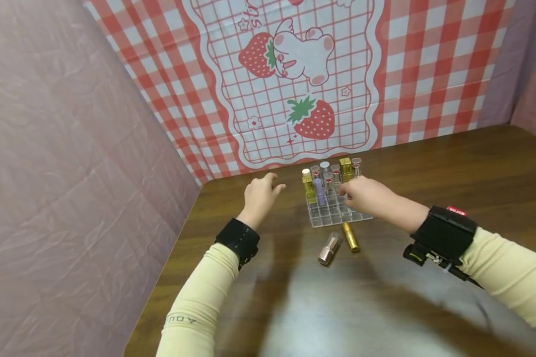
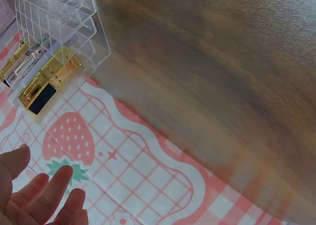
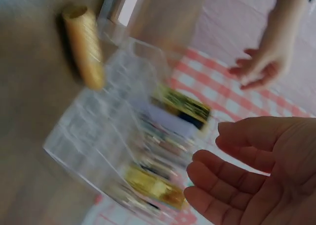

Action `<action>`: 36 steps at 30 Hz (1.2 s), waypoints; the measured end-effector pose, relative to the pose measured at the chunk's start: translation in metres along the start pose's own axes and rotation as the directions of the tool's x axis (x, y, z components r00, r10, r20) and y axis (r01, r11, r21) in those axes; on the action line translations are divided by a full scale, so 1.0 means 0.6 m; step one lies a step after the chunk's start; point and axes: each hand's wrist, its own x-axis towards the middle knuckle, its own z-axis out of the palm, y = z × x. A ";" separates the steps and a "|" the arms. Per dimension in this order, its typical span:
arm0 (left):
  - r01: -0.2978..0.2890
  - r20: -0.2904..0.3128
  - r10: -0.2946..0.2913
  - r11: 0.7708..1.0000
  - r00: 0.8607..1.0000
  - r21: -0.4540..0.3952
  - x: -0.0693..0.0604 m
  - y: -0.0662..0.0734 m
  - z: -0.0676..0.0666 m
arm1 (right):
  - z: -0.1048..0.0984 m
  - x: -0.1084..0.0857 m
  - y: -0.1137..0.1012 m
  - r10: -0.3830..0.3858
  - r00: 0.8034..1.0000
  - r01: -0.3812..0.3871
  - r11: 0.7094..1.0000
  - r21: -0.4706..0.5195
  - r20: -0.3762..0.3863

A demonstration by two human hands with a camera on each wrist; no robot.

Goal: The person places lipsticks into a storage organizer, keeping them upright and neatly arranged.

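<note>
A clear, stepped lipstick rack stands on the table, with several lipsticks upright in its rear slots, among them a lilac tube and a gold tube with a pale top. My right hand hovers over the rack's right side; its fingers bend loosely with nothing between them in the right wrist view. Left of the rack, my left hand hangs above the table, fingers relaxed and holding nothing. In front of the rack lie a gold lipstick tube and a rose-gold lipstick with a clear cap.
The wooden table meets a red-and-white checked cloth with strawberry prints behind the rack. A pale pink curtain hangs along the left side.
</note>
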 end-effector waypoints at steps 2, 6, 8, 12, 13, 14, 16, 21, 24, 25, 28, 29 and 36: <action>0.010 0.005 -0.010 1.000 1.000 -0.007 -0.003 -0.001 0.003 | 0.022 -0.006 0.002 0.014 1.000 -0.015 1.000 0.006 0.017; 0.031 0.011 -0.031 0.999 0.999 -0.013 -0.008 -0.003 0.010 | 0.067 -0.020 0.006 0.025 0.999 -0.026 0.999 0.018 0.035; 0.041 0.019 -0.040 0.999 0.999 -0.016 -0.010 -0.006 0.012 | 0.086 -0.025 0.005 0.034 0.999 -0.035 0.999 0.023 0.033; 0.046 0.027 -0.046 0.999 0.999 -0.017 -0.014 -0.010 0.018 | 0.112 -0.033 0.001 0.053 0.998 -0.054 0.998 0.033 0.032; 0.046 0.027 -0.045 0.999 0.999 -0.019 -0.014 -0.011 0.019 | 0.117 -0.034 0.000 0.057 0.998 -0.058 0.998 0.036 0.035; 0.046 0.027 -0.046 0.999 0.999 -0.021 -0.015 -0.012 0.020 | 0.120 -0.035 -0.001 0.059 0.998 -0.060 0.997 0.037 0.038; 0.044 0.029 -0.044 0.999 0.999 -0.026 -0.017 -0.014 0.022 | 0.127 -0.036 -0.001 0.062 0.997 -0.064 0.997 0.040 0.047; 0.045 0.044 -0.043 0.998 0.998 -0.041 -0.020 -0.020 0.027 | 0.136 -0.036 0.000 0.059 0.998 -0.061 0.997 0.037 0.035; 0.042 0.053 -0.040 0.998 0.998 -0.047 -0.020 -0.020 0.029 | 0.136 -0.036 0.001 0.056 0.998 -0.057 0.997 0.044 0.023; 0.042 0.056 -0.039 0.998 0.998 -0.051 -0.020 -0.020 0.030 | 0.137 -0.036 0.002 0.053 0.998 -0.053 0.997 0.047 0.019; 0.039 0.068 -0.035 0.998 0.997 -0.055 -0.020 -0.018 0.033 | 0.140 -0.035 0.004 0.042 0.999 -0.042 0.997 0.057 0.011; 0.038 0.073 -0.034 0.998 0.997 -0.055 -0.020 -0.018 0.033 | 0.141 -0.035 0.006 0.035 0.999 -0.036 0.998 0.059 0.009; 0.022 0.078 -0.018 0.998 0.997 -0.050 -0.021 -0.012 0.037 | 0.143 -0.034 0.009 0.000 1.000 0.001 0.998 0.058 -0.014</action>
